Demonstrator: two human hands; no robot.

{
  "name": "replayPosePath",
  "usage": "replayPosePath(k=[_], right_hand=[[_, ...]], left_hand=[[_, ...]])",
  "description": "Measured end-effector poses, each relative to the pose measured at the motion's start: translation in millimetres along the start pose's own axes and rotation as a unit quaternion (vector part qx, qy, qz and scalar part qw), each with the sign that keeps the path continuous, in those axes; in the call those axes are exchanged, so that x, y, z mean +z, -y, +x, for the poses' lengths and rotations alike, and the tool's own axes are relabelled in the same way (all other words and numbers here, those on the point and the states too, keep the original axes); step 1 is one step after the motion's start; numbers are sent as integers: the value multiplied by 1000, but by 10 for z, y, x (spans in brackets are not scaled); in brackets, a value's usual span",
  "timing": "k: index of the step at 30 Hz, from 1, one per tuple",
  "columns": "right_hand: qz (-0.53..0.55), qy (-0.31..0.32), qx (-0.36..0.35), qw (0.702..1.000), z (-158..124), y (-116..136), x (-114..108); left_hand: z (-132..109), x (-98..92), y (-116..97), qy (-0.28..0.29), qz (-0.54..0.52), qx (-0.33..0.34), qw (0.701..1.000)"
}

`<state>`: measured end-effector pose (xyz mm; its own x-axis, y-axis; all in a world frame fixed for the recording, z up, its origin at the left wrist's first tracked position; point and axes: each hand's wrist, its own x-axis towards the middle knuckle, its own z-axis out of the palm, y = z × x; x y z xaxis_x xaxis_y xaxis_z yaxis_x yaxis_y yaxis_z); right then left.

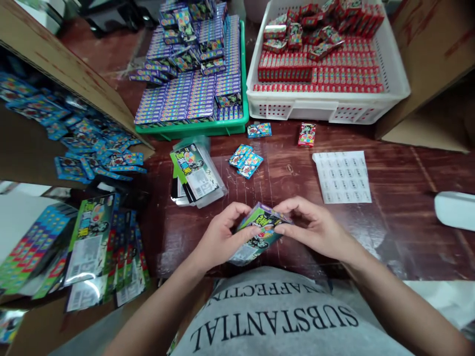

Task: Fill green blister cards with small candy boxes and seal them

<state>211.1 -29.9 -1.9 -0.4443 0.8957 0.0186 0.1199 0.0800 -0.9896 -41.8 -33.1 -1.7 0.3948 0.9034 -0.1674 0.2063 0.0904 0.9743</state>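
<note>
Both hands grip one clear plastic packet [256, 240] with a green and black printed front, held tilted close to my body. My left hand [226, 235] pinches its left side, thumb on the front. On the upper right, my right hand [309, 227] has its thumb on the front and its fingers behind the edge. Purple shows along the packet's top; the rest of its contents is hidden. Beyond my left hand lies a small pile of flat clear packets [200, 170] with the same print. Two small blue boxes [245, 160] lie just past the hands.
A green crate [243, 99] of purple boxes and a white crate [326, 111] of red boxes stand at the back. One blue box [259, 130], one red box [307, 135] and a sticker sheet [343, 177] lie nearer. Left are a carton [74, 64] with blue boxes and filled packs [89, 242].
</note>
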Motion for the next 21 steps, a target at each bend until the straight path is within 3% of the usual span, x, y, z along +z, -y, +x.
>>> replayPosePath(k=[5, 11, 14, 18, 21], right_hand=[[100, -1, 44, 994, 2, 130, 2], [117, 144, 93, 978, 152, 233, -174], [123, 169, 102, 973, 198, 285, -222], [53, 150, 73, 984, 182, 393, -219], [-119, 61, -7, 991, 136, 422, -153]], left_hand=[[-147, -76, 3, -9, -1, 82, 997], [-198, -133, -75, 22, 37, 104, 994], [-202, -143, -96, 21, 52, 101, 993], [-199, -142, -89, 16, 62, 78, 995], [-163, -90, -107, -8, 59, 16, 998]])
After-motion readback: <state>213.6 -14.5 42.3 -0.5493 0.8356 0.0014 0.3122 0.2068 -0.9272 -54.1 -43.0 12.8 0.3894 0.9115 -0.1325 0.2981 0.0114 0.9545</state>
